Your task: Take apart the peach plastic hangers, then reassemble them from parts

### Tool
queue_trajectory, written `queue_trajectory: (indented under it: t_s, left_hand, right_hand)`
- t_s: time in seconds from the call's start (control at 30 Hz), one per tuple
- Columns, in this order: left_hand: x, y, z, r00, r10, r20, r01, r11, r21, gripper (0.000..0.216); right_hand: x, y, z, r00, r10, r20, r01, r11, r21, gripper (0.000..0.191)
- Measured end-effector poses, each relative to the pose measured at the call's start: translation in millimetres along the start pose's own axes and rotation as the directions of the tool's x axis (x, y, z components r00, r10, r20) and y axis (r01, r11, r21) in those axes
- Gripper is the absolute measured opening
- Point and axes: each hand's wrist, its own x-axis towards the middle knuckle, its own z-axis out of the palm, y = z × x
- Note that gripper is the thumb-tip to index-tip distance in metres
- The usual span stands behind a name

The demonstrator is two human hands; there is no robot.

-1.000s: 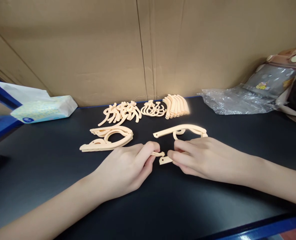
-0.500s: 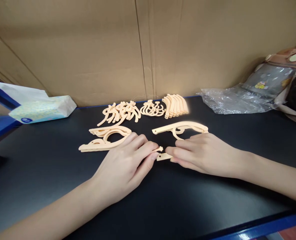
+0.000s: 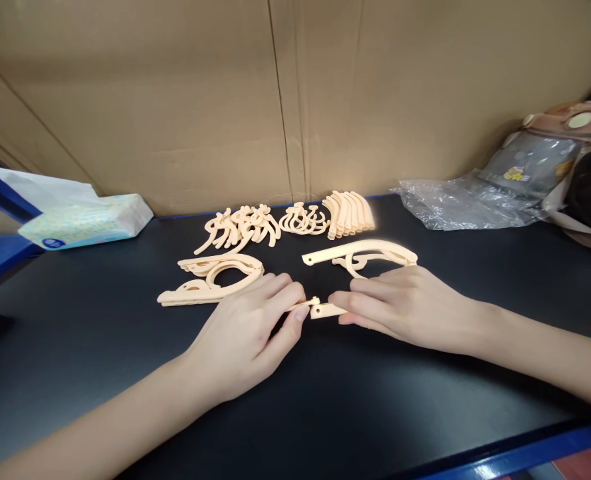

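Note:
My left hand and my right hand meet low over the black table. Each pinches the end of a cream plastic hanger piece, and the two ends touch between my fingertips. Behind my right hand lies a curved cream hanger arm. A stack of folded cream hangers rests just behind my left hand. Most of what each hand grips is hidden under the fingers.
Piles of cream hooks, rings and curved arms line the back. A tissue pack lies at the left, crumpled clear plastic and a bag at the right. A cardboard wall stands behind.
The two small piece ends, apart a second ago, have come together between my fingertips. Both hands have sunk slightly toward the table and flattened.

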Motion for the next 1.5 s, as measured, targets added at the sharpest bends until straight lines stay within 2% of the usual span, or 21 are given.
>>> queue_trajectory:
  t_s: [0.17, 0.33, 0.53, 0.73, 1.0, 1.5]
  left_hand:
    - [0.8, -2.3, -0.9, 1.000, 0.011, 0.016, -0.011, 1.000, -0.009, 0.027]
    - [2.0, -3.7, -0.4, 0.996, 0.027, 0.080, -0.025, 0.999, -0.026, 0.026]
    - [3.2, -1.8, -2.8, 0.989, 0.078, 0.123, -0.074, 0.996, -0.042, 0.023]
    - [0.7, 0.4, -3.9, 0.975, 0.068, 0.212, -0.056, 0.997, -0.061, 0.020]
    - [-2.1, -0.1, 1.1, 0.981, 0.019, 0.193, -0.042, 0.992, 0.116, 0.030]
    - [0.2, 0.3, -0.3, 0.980, 0.060, 0.192, -0.078, 0.993, 0.088, 0.031]
  right_hand:
    - [-0.7, -0.7, 1.0, 1.000, 0.012, 0.010, -0.012, 1.000, 0.015, 0.023]
    - [-1.7, -3.2, 1.2, 1.000, 0.011, -0.010, -0.011, 1.000, 0.012, 0.029]
    - [0.3, -5.3, 1.6, 0.998, 0.022, 0.060, -0.025, 0.999, 0.040, 0.033]
    - [1.1, -6.1, 2.6, 0.997, 0.012, 0.078, -0.015, 0.999, 0.032, 0.033]
    - [1.4, -6.2, 5.6, 0.997, 0.006, 0.073, -0.009, 0.999, 0.038, 0.033]
    - [1.4, -6.3, 3.1, 0.995, 0.027, 0.093, -0.044, 0.981, 0.190, 0.036]
